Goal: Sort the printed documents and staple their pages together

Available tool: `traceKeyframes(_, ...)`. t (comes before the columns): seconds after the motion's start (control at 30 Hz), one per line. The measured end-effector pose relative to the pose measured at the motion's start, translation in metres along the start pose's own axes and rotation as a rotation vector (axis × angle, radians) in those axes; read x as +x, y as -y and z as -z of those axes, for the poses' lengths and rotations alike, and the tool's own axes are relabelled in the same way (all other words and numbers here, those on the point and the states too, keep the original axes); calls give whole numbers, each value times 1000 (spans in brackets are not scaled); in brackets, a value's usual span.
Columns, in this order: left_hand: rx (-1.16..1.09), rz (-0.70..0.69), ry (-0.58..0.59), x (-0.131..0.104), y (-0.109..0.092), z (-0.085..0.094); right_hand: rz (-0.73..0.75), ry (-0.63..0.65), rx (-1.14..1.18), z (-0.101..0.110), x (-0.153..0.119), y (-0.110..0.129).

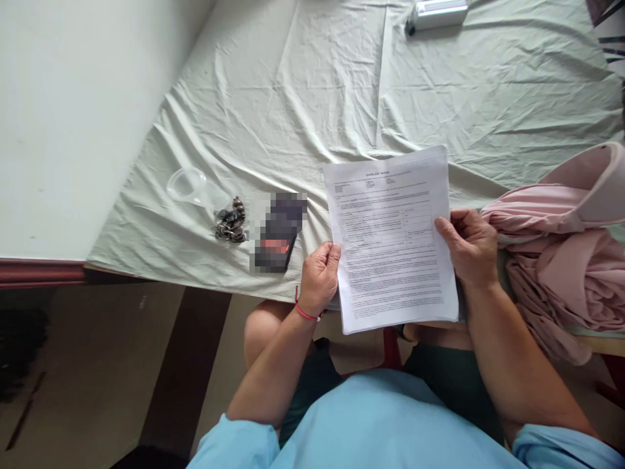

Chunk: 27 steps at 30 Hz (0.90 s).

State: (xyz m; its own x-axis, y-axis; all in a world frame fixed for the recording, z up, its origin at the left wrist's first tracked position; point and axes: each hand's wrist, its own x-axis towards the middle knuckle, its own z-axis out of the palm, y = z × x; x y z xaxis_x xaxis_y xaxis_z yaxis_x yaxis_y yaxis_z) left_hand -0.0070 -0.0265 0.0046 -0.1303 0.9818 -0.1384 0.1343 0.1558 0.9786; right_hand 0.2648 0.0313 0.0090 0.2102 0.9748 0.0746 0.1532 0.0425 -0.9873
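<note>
A white sheet of printed paper [390,247], with dense small text and a small table on it, is held up over the near edge of the cloth-covered table. My left hand [319,277], with a red string at the wrist, pinches its left edge between thumb and fingers. On the right edge, my right hand [469,247] grips the sheet with the thumb on top. Its lower part reaches past the table edge above my lap. Whether there is more than one sheet I cannot tell.
A pale green cloth [342,98] covers the table. Left of the paper lie a blurred dark phone-like object [280,231], a bunch of keys [230,225] and a clear plastic lid [186,184]. Pink fabric [576,273] is at right, a silvery box [437,16] at the back.
</note>
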Motion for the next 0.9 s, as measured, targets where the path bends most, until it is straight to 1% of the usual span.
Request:
traceKeyframes(0.13,-55,8,-4,0,0,-2,26,-25,-7,1,1,-4)
traceKeyframes(0.27,-126,65,22,1,-5,-3,44,-58,-46,3,2,-6)
traceKeyframes(0.43,-122,84,57,2,-9,-2,43,-62,-42,3,3,-6)
traceKeyframes(0.63,-86,78,32,2,-7,-1,44,-72,-56,2,3,-2)
traceKeyframes(0.9,-80,54,49,1,-13,-3,43,-61,-67,2,3,-3)
